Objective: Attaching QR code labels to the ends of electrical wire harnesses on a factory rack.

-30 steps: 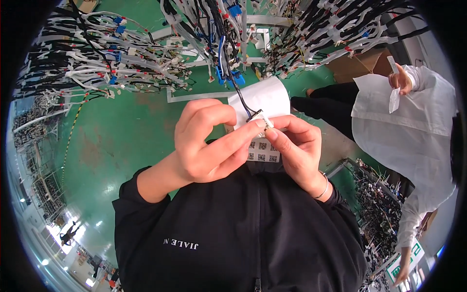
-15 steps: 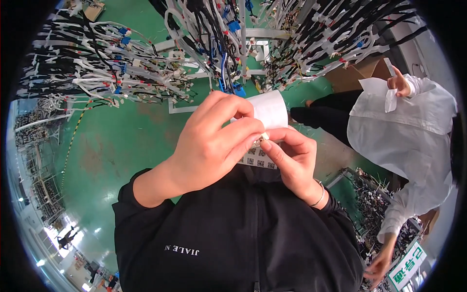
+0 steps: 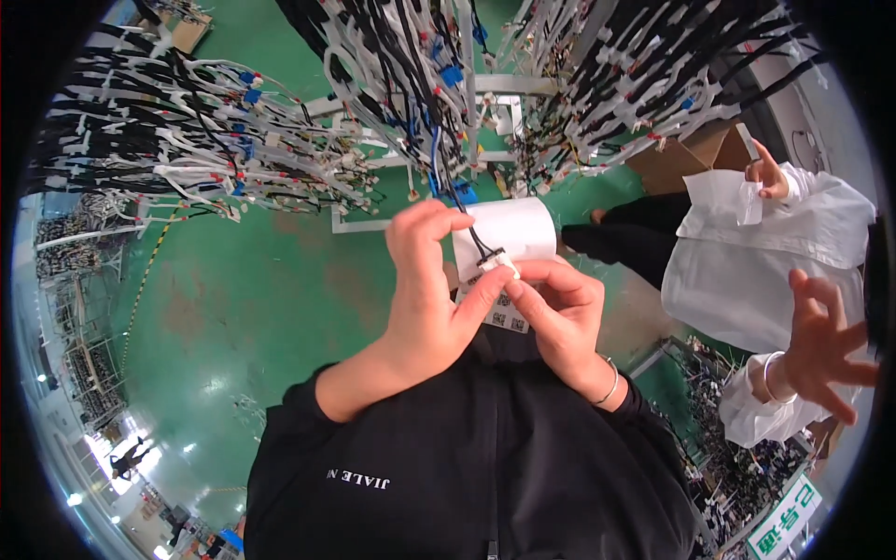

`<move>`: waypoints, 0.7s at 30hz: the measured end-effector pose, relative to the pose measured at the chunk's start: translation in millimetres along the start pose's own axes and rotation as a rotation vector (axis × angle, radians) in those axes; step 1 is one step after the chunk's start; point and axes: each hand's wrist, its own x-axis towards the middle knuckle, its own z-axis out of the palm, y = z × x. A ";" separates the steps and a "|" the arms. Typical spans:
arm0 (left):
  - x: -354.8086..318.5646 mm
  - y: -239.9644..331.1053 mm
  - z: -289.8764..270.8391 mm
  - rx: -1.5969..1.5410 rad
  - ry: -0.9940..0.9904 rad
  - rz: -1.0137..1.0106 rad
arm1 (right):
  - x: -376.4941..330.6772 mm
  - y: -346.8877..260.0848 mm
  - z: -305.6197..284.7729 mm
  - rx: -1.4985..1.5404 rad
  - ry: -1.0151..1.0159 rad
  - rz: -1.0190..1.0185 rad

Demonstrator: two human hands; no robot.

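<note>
A small white connector with black wires running up from it lies between my two hands. My left hand presses its thumb against the connector, with the index finger raised and bent beside the wires; its other fingers are largely hidden. My right hand is closed in a pinch, thumb and index finger on the connector's lower right side. Just behind the fingers is a roll of white label paper. A strip of square-coded stickers hangs below it. What supports the roll is hidden.
Thick bundles of black and white wire harnesses hang on frames ahead. On the right, a person in a white coat stands close, one hand spread near my right side. A cardboard box sits behind them. More harnesses lie lower right.
My left hand has turned and opened its index finger away, so the connector and its black wires now show. The co-worker's lower hand has risen and spread its fingers.
</note>
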 end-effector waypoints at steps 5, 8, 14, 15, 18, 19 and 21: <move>-10.8 -18.0 19.7 -0.224 0.015 -0.247 | -2.7 14.7 -8.6 0.067 0.031 0.136; -14.6 -17.6 29.8 -0.756 -0.025 -0.474 | 3.0 20.6 -9.0 0.145 0.040 0.169; 16.2 -36.1 8.9 -0.474 0.530 -0.229 | 23.8 36.2 -25.7 0.072 0.222 0.087; 30.0 -45.6 2.8 -0.326 0.674 -0.115 | 28.1 36.7 -28.0 0.056 0.239 0.063; 71.7 -55.7 -25.7 -0.080 0.794 0.142 | 37.0 47.3 -34.8 -0.040 0.286 0.014; 86.8 -51.9 -30.4 0.052 0.778 0.174 | 38.8 49.1 -35.5 -0.089 0.311 0.001; 115.7 -43.3 -30.7 0.206 0.756 0.209 | 45.1 51.7 -37.4 -0.095 0.325 -0.010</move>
